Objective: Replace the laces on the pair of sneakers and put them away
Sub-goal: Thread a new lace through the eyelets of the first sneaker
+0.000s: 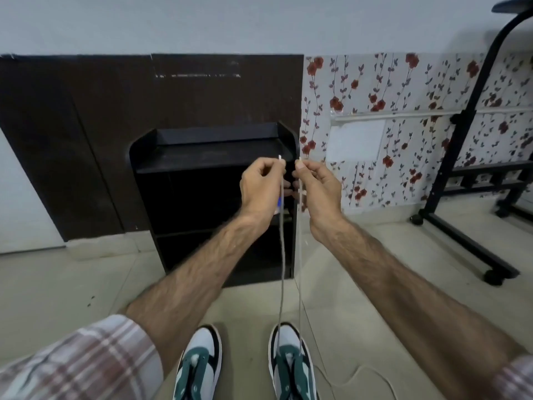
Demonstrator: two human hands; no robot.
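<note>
Holding both arms out at chest height, person pulls one lace (282, 255) up taut from the right sneaker (291, 362). Left hand (261, 187) has fingers curled, thumb and forefinger pinching one end of the lace near its white tip, which sticks up just above the fingers. Right hand (315, 187) likewise curled, pinching the other end, tip showing above the thumb. Hands sit close together, level, a narrow gap between them. Two strands run down nearly parallel and meet the sneaker at its green front panel.

Left sneaker (199, 362) stands beside the right one on the tiled floor (57, 290), toes pointing away, both white, green and black; whether it carries a lace cannot be told. A loose pale lace (363, 370) curls on the floor just right of the right sneaker.

Black shoe rack (202, 166) stands ahead against a dark wall panel. Flowered wallpaper (403, 90) to the right, black wheeled stand (461, 180) in front of it. Plaid sleeves (86, 362) rolled back.
</note>
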